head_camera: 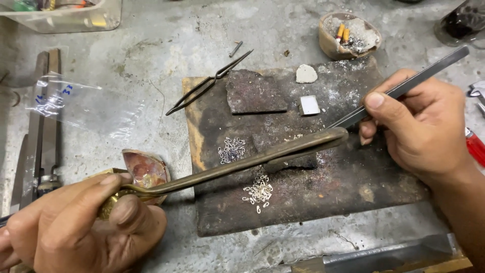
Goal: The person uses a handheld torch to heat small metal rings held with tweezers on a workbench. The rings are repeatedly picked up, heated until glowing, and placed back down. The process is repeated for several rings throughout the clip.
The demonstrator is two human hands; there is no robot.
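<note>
The left hand [76, 227] has its fingers clenched round a brass torch [242, 162] whose unlit tip hangs over the charred block [313, 202]; the right hand [424, 126] pinches long tweezers [404, 88]. One pile of links [231, 149] looks darkened, possibly already heated, while another [258, 192] remains bright. A clear plastic bag [81, 103] with blue marks lies left on the worktop [151, 45].

Clear plastic bag [83, 106] lies flat on the grey counter [166, 45], left of the charred block; blue handwritten marks near its top edge. Clear plastic tub [70, 17] at top left corner. No signs or screens.
</note>
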